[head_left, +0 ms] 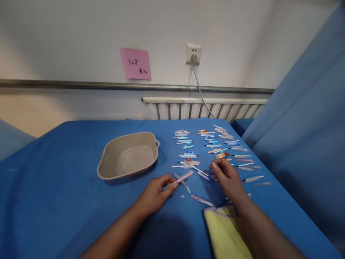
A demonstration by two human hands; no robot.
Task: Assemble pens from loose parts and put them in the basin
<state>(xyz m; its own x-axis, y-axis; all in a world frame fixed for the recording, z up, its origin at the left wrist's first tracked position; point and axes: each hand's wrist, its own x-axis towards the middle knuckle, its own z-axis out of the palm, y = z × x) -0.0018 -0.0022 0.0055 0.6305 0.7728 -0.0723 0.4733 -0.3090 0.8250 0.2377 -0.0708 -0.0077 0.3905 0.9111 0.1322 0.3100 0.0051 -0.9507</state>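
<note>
Pink pen barrel (pixel 185 176) juts rightward from the left grip (pixel 158 191), pinched around it; right grip's (pixel 225 175) hold unclear.

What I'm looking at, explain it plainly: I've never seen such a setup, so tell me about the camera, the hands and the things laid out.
There is no machine here. A person works bare-handed, and the single picture comes from a camera worn on their head, looking forward and down. The surface is spread with a blue cloth. On it stands a beige basin; to its right lie many slim, pen-like pieces in rough columns. Something yellow lies close to the person. The left hand holds a pinkish pen-like tube. The right hand is among the pieces; whether it grips one is unclear.
</note>
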